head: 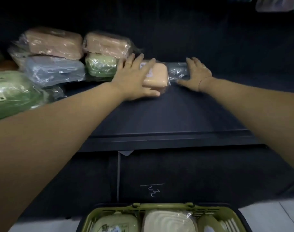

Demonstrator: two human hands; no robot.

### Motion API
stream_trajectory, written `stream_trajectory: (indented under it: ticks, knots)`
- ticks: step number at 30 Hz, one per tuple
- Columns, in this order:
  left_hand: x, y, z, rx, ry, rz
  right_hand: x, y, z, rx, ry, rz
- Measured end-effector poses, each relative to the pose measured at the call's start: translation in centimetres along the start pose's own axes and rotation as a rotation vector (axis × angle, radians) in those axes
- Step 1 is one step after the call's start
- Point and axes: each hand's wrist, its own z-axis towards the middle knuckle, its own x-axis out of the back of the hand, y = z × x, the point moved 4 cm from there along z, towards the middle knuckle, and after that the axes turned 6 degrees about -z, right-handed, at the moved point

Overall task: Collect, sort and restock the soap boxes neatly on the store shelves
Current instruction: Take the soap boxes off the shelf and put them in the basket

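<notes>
The peach soap box (158,76), wrapped in clear plastic, lies on the dark shelf (159,114), just right of the stacked pink, green and grey soap boxes (101,66). The left hand (136,77) rests flat on top of it, fingers straight and spread wide. The right hand (196,74) presses straight fingers against the loose plastic wrap (177,71) at the box's right end. A green basket (109,210) below holds more boxes.

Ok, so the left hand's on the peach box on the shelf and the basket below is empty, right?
Not empty: the head view shows the green basket holding several boxes. The rest is right: the left hand lies on the peach box on the shelf.
</notes>
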Motion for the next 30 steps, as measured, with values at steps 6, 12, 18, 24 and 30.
stream_trajectory:
  ticks: [6,12,18,24,30]
  knots:
    - [0.0,0.0,0.2,-0.032,0.121,0.041,0.3,0.8,0.1,0.067,-0.012,-0.198]
    - [1.9,2.5,-4.7,0.038,0.104,-0.259,3.5,2.1,-5.7,0.118,0.071,-0.226]
    - [5.6,5.5,-14.3,0.053,0.157,-0.439,6.0,4.6,-14.2,0.066,-0.164,0.193]
    - [6.8,6.0,-26.5,0.136,0.109,-0.534,11.7,4.0,-30.6,0.081,-0.174,0.438]
    - [3.5,7.7,-35.8,0.289,-0.213,-0.596,10.0,4.4,-45.6,0.208,-0.715,0.165]
